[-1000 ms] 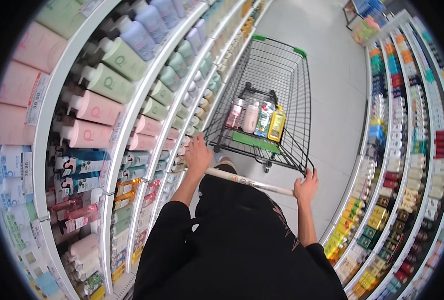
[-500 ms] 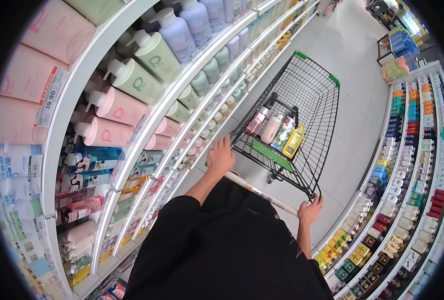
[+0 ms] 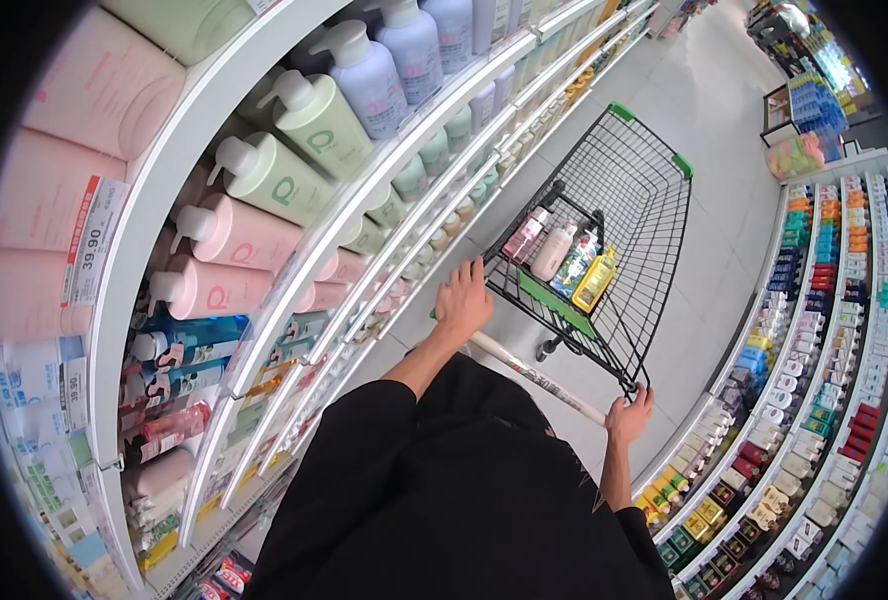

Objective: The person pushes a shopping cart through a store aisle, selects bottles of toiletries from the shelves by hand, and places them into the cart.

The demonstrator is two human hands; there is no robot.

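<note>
Over the left side of the frame, a shelf unit (image 3: 176, 130) is filled with pink, green and violet pump bottles (image 3: 247, 238). At the bottom centre, a black garment (image 3: 444, 490) is seen. At the right edge, a second shelf unit (image 3: 853, 163) is packed with products (image 3: 865, 418). Right of the centre, a wire shopping cart (image 3: 644, 230) is placed on the grey floor (image 3: 719, 265). Its pale handle (image 3: 537, 377) is covered at the left end by the left hand (image 3: 462, 298), whose fingers are slightly bent; their tightness cannot be told. At the other end, the cart is grasped by the right hand (image 3: 628, 415), with fingers curled. Inside, a pink bottle (image 3: 526, 235), a pale bottle (image 3: 552, 252), a blue-green package (image 3: 573, 265) and a yellow bottle (image 3: 595, 279) are set in a row.
</note>
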